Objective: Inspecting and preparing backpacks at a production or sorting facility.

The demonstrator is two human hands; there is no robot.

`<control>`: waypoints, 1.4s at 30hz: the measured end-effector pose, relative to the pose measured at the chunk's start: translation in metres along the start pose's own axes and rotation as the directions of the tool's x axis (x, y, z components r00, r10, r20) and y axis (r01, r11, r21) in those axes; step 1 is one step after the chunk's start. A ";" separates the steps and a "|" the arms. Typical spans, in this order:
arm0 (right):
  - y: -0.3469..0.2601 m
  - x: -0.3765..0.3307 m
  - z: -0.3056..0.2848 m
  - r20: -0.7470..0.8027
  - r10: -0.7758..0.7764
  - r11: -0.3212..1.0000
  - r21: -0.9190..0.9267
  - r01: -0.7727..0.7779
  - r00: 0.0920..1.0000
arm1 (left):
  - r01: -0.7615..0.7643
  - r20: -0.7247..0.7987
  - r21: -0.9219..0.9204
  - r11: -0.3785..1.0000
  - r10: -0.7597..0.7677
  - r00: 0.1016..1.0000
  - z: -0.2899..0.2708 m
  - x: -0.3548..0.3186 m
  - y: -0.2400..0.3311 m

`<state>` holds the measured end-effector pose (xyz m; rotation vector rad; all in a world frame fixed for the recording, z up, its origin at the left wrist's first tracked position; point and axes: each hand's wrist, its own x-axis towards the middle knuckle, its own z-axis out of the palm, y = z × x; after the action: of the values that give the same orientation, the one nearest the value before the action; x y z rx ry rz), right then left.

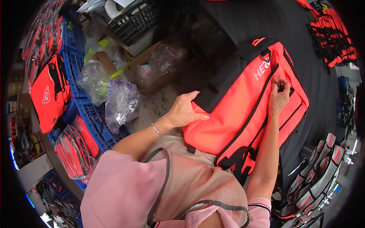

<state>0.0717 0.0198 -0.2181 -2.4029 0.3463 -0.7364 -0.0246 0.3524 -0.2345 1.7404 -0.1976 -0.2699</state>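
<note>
A bright orange-red bag with black trim and zippers lies slantwise on the dark work surface in front of me. At its left end, my left hand grips the bag's edge with the thumb on top; some of the fingers are hidden behind the fabric. Near the far right part of the bag, my right hand is closed around a small dark tool with a thin pointed metal tip, which looks like thread snips. The tip rests at the opening beside a black zipper line.
Blue plastic crates stand to the left, with another orange bag and plastic-wrapped ones. Clear plastic bags and a cardboard box lie beyond my left hand. Grey straps pile at the right; red-and-black pieces sit far right.
</note>
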 end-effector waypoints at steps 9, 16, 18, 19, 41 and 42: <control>-0.001 0.001 -0.001 -0.052 -0.039 0.999 0.029 0.040 0.998 | 0.022 -0.142 0.102 0.995 -0.007 0.990 0.015 -0.005 0.003; -0.007 0.000 -0.002 0.003 0.063 0.995 -0.075 -0.063 0.998 | 0.113 0.183 0.218 0.969 -0.155 0.971 -0.015 0.020 -0.027; -0.001 -0.004 -0.003 -0.019 0.020 0.999 -0.047 -0.021 1.000 | 0.093 0.248 0.184 0.978 -0.138 0.959 -0.027 0.040 0.017; -0.002 -0.003 -0.003 -0.023 0.032 0.998 -0.047 -0.033 0.999 | 0.063 0.190 0.195 0.979 -0.101 0.977 -0.030 0.045 0.022; -0.014 -0.002 -0.005 -0.010 0.104 0.993 0.057 -0.103 0.995 | 0.390 0.375 -0.679 0.622 -0.163 0.913 -0.018 0.160 0.016; -0.013 -0.002 -0.005 -0.008 0.107 0.993 0.057 -0.106 0.994 | 0.392 0.375 -0.678 0.622 -0.166 0.912 -0.018 0.159 0.015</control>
<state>0.0680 0.0290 -0.2077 -2.3087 0.4485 -0.7024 0.1334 0.3221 -0.2277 0.8822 0.0047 -0.7299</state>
